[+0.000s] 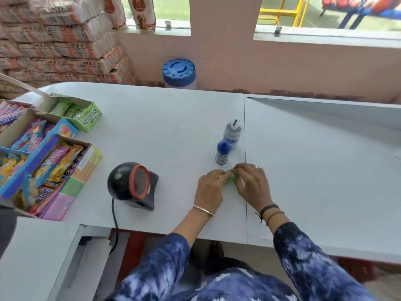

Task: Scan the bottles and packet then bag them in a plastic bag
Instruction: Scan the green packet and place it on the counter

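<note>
A green packet (pixel 230 177) is pinched between the left hand (pixel 210 187) and right hand (pixel 252 185), low on the worktop (pixel 173 118), right of the scanner (pixel 131 185). It looks light, soft and crinkly; its edges are best gripped. Two bottles (pixel 227 144) are left standing just beyond it.

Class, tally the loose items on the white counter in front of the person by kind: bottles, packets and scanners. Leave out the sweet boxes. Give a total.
Bottles: 2, one clear-capped bottle and one blue-capped bottle
Packets: 1, the green packet, held by the left hand and right hand
Scanners: 1, the black scanner
Total: 4
</note>
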Motion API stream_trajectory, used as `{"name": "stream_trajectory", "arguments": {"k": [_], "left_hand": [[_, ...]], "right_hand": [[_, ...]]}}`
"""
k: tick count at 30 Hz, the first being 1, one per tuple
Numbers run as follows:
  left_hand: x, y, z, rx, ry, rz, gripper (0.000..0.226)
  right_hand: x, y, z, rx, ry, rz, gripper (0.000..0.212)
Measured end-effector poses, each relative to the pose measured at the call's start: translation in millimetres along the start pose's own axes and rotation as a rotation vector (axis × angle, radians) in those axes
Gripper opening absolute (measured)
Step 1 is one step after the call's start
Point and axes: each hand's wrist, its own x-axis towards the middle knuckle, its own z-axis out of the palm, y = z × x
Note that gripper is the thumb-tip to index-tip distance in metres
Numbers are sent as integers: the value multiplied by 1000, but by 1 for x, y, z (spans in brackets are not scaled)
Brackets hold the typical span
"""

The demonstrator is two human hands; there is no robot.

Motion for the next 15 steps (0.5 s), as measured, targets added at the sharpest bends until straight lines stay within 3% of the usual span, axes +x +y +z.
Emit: {"name": "stream_trajectory", "arguments": {"k": [5,8,15], "left_hand": [[-8,6,-2,323,-64,-70,59],[-18,14,-6,158,-85,-175,62],[-105,3,-58,-78,342,-324,31]], "right_hand": [[-2,-6,1,-100,-17,-15,29],[-13,-18,-2,-89,-13,8,40],[-65,-93,-8,112,69,-83,35]]}}
